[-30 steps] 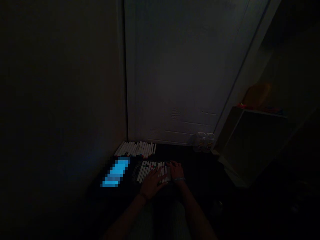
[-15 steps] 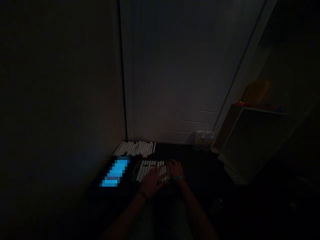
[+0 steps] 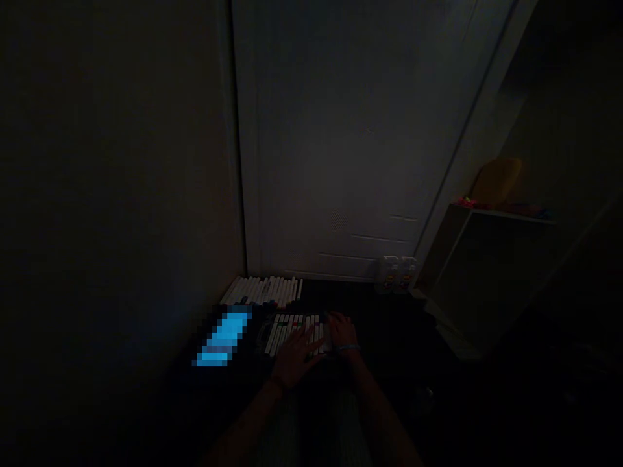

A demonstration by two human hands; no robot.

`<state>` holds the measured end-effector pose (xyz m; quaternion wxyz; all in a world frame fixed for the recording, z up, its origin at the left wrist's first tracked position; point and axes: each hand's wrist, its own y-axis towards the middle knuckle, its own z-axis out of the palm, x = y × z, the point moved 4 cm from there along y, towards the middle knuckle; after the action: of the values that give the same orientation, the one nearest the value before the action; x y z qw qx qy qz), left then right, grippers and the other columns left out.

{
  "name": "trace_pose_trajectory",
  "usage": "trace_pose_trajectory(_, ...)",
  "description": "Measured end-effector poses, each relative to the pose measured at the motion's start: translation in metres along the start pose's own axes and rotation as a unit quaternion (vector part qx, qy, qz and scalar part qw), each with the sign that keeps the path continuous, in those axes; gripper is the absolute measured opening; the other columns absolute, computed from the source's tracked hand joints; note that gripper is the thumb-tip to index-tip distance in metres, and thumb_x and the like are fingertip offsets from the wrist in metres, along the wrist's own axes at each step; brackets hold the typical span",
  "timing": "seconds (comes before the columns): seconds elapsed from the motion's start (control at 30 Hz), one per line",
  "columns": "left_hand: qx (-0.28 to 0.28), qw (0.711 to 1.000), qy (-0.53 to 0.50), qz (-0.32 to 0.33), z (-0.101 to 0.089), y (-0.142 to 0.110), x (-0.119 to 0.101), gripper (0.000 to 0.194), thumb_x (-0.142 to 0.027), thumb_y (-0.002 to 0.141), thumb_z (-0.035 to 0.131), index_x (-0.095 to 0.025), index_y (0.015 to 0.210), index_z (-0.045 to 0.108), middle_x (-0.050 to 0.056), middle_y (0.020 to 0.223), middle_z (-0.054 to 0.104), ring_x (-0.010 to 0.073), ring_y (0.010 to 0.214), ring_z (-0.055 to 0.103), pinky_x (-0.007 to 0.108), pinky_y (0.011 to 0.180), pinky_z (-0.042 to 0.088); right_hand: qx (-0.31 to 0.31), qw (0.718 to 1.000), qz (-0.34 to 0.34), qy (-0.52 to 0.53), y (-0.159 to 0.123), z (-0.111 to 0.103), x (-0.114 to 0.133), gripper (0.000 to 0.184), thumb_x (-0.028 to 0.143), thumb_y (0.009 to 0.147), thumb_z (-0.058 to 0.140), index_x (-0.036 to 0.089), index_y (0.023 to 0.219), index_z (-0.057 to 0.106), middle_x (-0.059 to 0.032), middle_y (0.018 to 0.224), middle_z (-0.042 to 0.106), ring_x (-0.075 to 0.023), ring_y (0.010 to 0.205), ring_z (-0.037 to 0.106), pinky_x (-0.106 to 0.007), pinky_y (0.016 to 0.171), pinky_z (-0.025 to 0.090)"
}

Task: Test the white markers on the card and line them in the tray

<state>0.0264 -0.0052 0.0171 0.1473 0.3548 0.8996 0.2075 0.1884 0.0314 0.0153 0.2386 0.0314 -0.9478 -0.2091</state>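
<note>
White markers (image 3: 279, 336) with colored bands lie in rows in a dark marker case (image 3: 260, 337) on a black tabletop. My left hand (image 3: 298, 353) rests over the middle of these rows, its fingers spread and nothing visibly held. At the right end of the case, my right hand (image 3: 343, 331) has its fingers bent over the edge. Darkness hides the fingertips there. Behind the case, many more white markers (image 3: 265, 290) lie side by side along the wall.
Left of the case, a bright blue pixelated screen (image 3: 224, 337) lies on the table (image 3: 389, 337). Two clear containers (image 3: 398, 275) with labels stand at the back right. Beyond them is a cabinet (image 3: 501, 259) with a yellow object (image 3: 497, 181) on top. A pale panel (image 3: 335, 162) rises behind.
Both hands keep nearly the same place over the marker case. The view has become slightly darker and has shifted very little.
</note>
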Motion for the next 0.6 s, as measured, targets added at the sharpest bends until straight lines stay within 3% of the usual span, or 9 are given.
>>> trace_pose_trajectory(0.13, -0.008, 1.000, 0.002, -0.001, -0.002, 0.000, -0.002, 0.044, -0.052, 0.080, 0.040, -0.034, 0.120, 0.045, -0.001, 0.133, 0.040, 0.0251, 0.122, 0.034, 0.045, 0.099, 0.030, -0.018, 1.000, -0.004, 0.005, -0.002, -0.005, 0.004, 0.036, 0.033, 0.089, 0.033, 0.038, 0.124, 0.041, 0.0007, 0.118, 0.052, -0.0182, 0.099, 0.048, -0.031, 0.082, 0.037)
trace_pose_trajectory(0.37, -0.052, 0.997, 0.049, -0.032, -0.028, 0.002, -0.005, 0.063, -0.055, 0.077, 0.042, -0.030, 0.133, 0.025, 0.001, 0.142, 0.021, 0.0320, 0.130, 0.011, 0.052, 0.102, 0.015, -0.069, 0.997, -0.003, 0.018, -0.004, -0.006, 0.002, 0.034, 0.032, 0.090, 0.031, 0.032, 0.119, 0.048, -0.0015, 0.122, 0.047, -0.0169, 0.108, 0.044, -0.033, 0.091, 0.033)
trace_pose_trajectory(0.6, 0.004, 0.996, 0.081, -0.034, -0.043, 0.001, 0.047, 0.088, -0.073, 0.058, 0.046, -0.028, 0.132, 0.028, 0.005, 0.143, 0.020, 0.0340, 0.129, 0.010, 0.051, 0.100, 0.017, -0.065, 0.997, -0.014, 0.047, 0.000, -0.003, -0.001, 0.033, 0.035, 0.089, 0.035, 0.027, 0.116, 0.052, -0.0039, 0.117, 0.051, -0.0166, 0.107, 0.046, -0.033, 0.092, 0.032)
